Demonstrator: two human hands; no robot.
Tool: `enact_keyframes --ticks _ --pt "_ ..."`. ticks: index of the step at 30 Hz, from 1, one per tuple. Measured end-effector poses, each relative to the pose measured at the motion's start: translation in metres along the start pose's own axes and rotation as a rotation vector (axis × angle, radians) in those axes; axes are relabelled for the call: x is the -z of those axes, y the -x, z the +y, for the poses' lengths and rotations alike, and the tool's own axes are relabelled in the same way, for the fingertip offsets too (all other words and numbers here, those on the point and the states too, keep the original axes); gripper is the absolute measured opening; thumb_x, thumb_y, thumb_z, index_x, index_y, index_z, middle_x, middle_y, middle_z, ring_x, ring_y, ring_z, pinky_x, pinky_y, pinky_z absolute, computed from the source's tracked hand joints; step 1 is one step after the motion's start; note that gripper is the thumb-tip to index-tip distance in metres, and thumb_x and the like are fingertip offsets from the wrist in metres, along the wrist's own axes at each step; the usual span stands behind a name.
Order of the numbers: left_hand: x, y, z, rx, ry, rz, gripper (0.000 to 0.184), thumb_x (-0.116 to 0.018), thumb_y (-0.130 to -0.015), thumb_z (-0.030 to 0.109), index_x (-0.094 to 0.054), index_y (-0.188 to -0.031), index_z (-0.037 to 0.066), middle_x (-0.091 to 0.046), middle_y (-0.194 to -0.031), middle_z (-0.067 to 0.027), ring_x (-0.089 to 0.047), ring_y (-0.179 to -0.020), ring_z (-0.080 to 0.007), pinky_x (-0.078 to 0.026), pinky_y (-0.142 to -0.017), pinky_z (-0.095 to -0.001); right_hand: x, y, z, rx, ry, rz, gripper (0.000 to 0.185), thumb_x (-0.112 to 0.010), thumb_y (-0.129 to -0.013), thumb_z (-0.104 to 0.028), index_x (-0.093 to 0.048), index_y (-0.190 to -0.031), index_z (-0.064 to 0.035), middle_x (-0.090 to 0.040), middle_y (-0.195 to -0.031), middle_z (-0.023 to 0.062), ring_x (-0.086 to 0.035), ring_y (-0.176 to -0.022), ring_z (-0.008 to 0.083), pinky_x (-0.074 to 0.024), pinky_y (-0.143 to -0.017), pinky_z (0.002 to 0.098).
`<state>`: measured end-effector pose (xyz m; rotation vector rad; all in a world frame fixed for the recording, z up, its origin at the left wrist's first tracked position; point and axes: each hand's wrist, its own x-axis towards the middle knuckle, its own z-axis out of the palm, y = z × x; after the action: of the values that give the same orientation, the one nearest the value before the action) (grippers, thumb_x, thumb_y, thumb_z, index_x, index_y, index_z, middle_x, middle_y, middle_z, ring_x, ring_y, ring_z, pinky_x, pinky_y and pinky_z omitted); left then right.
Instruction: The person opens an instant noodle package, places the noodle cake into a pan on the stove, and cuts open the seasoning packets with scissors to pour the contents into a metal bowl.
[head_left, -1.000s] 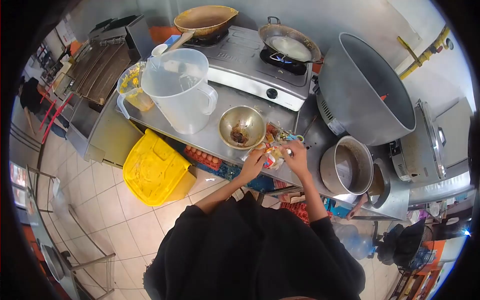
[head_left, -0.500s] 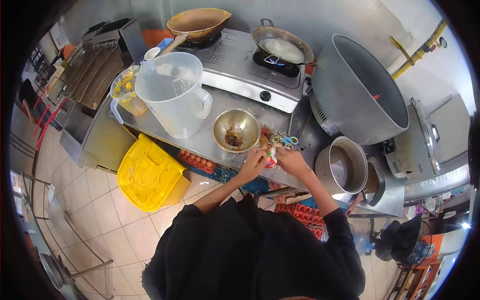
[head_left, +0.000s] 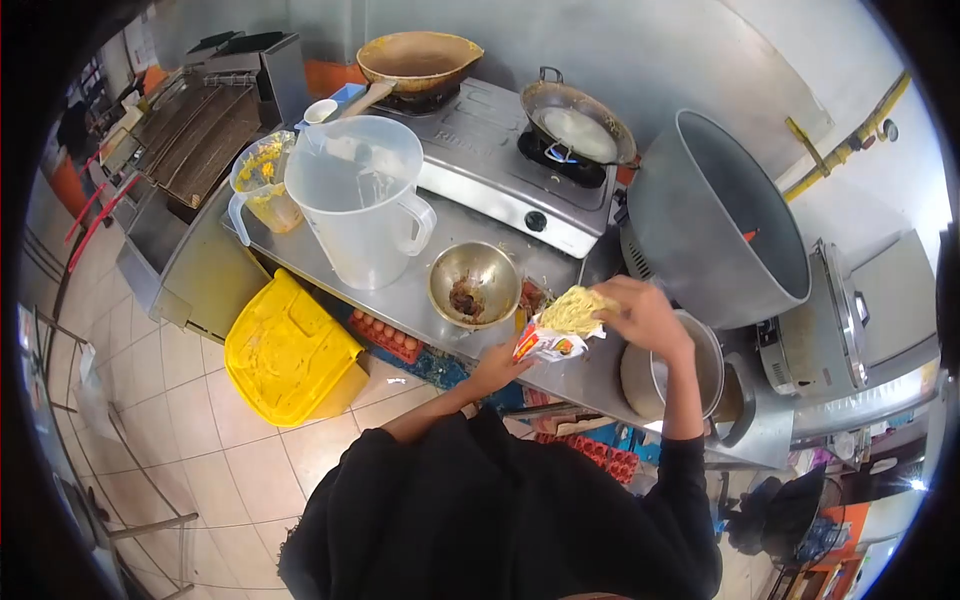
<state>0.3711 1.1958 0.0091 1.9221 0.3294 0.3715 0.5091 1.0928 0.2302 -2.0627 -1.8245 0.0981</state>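
Fingers, right hand (head_left: pixel 645 315): bent and pinched on the far right end of a dry instant-noodle block (head_left: pixel 572 311), the back of the hand turned up.
Fingers, left hand (head_left: pixel 497 367): closed on the lower left end of a red and white noodle packet (head_left: pixel 553 345).
Noodle block: pale yellow, partly out of the packet's open mouth, its lower part hidden by the wrapper; held above the front of the steel counter (head_left: pixel 405 305).
Mixing bowl: a round steel bowl (head_left: pixel 494 276) just left of the packet, with dark brown paste (head_left: pixel 464 298) on its bottom.
Pitcher: a large translucent plastic pitcher (head_left: pixel 355 225) stands left of the bowl, handle toward it; a smaller measuring jug (head_left: pixel 272 208), smeared yellow inside, stands beside it.
Stove: a two-burner gas stove (head_left: pixel 490 145) at the back of the counter.
Right burner: a two-handled wok (head_left: pixel 605 112) with pale liquid in it, blue flame (head_left: pixel 560 153) showing underneath.
Left burner: a brown-stained frying pan (head_left: pixel 415 60), handle slanting toward the pitcher.
Right side: a metal saucepan (head_left: pixel 708 365), partly covered by the right hand and forearm, in front of a big grey cylindrical vessel (head_left: pixel 690 240).
Below the counter: a yellow lidded bin (head_left: pixel 290 345) on the tiled floor, near a red tray of eggs (head_left: pixel 385 337).
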Motion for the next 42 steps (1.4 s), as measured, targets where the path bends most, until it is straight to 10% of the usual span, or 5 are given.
enact_keyframes --ticks 10,20,24,29,42 --pt "0.020 0.021 0.007 0.112 -0.095 0.075 0.050 -0.057 -0.069 0.032 -0.037 -0.105 0.003 -0.052 -0.085 -0.0234 -0.050 -0.080 -0.0385 -0.041 -0.066 -0.0412 0.059 -0.124 0.092 -0.180 0.278 0.695 0.024 -0.058 -0.067 -0.017 -0.056 -0.087 -0.0036 -0.054 -0.081 0.0125 -0.054 -0.072 0.0284 -0.0421 -0.060 0.0356" --pt "0.024 0.070 0.004 0.335 -0.032 0.180 0.045 -0.057 -0.071 0.031 -0.040 -0.105 0.006 -0.053 -0.085 -0.0210 -0.050 -0.081 -0.0377 -0.040 -0.068 -0.0389 -0.010 -0.252 0.220 -0.654 0.264 0.484 0.026 -0.054 -0.070 -0.028 -0.058 -0.083 -0.0062 -0.055 -0.085 0.0150 -0.052 -0.081 0.0324 -0.0424 -0.068 0.0383" --pt "0.020 0.072 -0.006 0.284 0.015 0.215 0.040 -0.056 -0.072 0.031 -0.041 -0.099 0.006 -0.053 -0.085 -0.0202 -0.050 -0.082 -0.0372 -0.040 -0.066 -0.0391 0.006 -0.232 0.149 0.118 -0.179 0.551 0.032 -0.048 -0.076 -0.033 -0.057 -0.091 -0.0062 -0.056 -0.087 0.0157 -0.051 -0.085 0.0314 -0.0394 -0.074 0.0356" --pt "0.025 0.063 -0.019 0.246 -0.067 0.212 0.040 -0.054 -0.073 0.033 -0.041 -0.099 0.005 -0.054 -0.081 -0.0210 -0.052 -0.073 -0.0366 -0.041 -0.060 -0.0392 0.009 -0.191 0.088 0.438 -0.091 -0.059 0.043 -0.059 -0.067 -0.038 -0.053 -0.098 -0.0087 -0.050 -0.094 0.0106 -0.043 -0.092 0.0246 -0.0314 -0.083 0.0332" --pt "0.043 0.089 0.005 0.230 -0.095 0.315 0.040 -0.057 -0.072 0.028 -0.041 -0.101 0.006 -0.053 -0.086 -0.0181 -0.053 -0.075 -0.0336 -0.042 -0.064 -0.0363 0.044 -0.226 0.119 -0.016 -0.934 1.364 0.039 -0.055 -0.075 -0.028 -0.046 -0.047 -0.0028 -0.046 -0.045 0.0032 -0.044 -0.042 0.0110 -0.0353 -0.044 0.0238"
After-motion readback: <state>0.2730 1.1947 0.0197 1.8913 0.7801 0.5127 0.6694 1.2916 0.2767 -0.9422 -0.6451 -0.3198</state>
